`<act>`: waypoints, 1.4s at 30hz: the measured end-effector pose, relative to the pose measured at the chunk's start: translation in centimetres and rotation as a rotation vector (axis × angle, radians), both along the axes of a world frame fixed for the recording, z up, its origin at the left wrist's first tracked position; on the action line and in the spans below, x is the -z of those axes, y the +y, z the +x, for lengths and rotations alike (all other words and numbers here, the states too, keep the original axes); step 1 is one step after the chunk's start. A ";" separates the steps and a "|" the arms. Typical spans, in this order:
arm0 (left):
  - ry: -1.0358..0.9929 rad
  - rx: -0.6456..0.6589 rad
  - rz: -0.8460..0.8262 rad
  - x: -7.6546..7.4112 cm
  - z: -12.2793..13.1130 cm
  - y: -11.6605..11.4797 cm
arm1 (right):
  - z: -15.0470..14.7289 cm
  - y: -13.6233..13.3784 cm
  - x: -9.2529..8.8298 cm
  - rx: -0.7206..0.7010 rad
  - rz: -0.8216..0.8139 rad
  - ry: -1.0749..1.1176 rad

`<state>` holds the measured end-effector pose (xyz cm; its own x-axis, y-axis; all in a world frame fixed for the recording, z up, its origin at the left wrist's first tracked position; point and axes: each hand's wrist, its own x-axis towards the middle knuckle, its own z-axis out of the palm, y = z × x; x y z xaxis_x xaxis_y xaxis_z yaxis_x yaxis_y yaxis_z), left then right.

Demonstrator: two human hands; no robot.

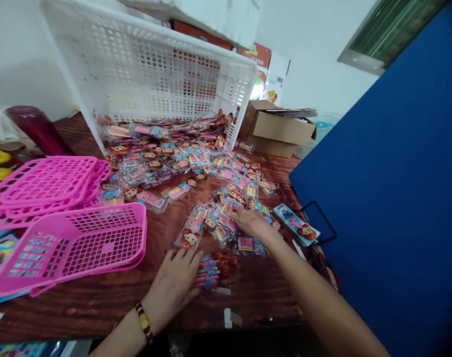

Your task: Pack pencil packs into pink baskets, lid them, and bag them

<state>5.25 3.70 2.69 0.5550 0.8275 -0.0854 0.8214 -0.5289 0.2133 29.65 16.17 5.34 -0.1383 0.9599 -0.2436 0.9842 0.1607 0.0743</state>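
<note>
My left hand [175,277], with a beaded bracelet [144,322] at the wrist, closes round the near end of a stack of small clear packets [210,273]. The packets stand on edge on the table, their pink and blue faces and brown-red printed tops pressed together. My right hand [252,224] is at the loose heap, its fingers closed at a packet [231,204] with a cartoon figure printed on it. Its fingertips partly blend into the heap. Between the hands lie a flat packet [191,230] and several others.
A tipped white crate [155,59] spills packets across the dark wood-patterned table [99,302]. Pink baskets [110,245] and pink perforated pieces [47,183] stand left, by a dark red bottle [39,131]. An open carton [278,131] is behind; a blue panel [382,188] bounds the right.
</note>
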 end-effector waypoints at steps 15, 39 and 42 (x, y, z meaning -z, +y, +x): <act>0.053 -0.015 -0.030 0.1 0.1 -0.1 | 5.0 1.5 1.6 -0.545 0.026 0.234; 0.060 -0.012 0.046 0.1 0.1 -0.6 | -0.9 1.3 1.5 -0.789 0.167 0.120; 0.037 -0.010 0.063 0.3 0.0 -0.7 | -0.8 0.1 3.0 -0.691 0.176 0.094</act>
<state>5.26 3.04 2.35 0.5441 0.8373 -0.0534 0.8334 -0.5320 0.1499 28.83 16.22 2.30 -0.7411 0.6695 -0.0507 0.6656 0.7425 0.0758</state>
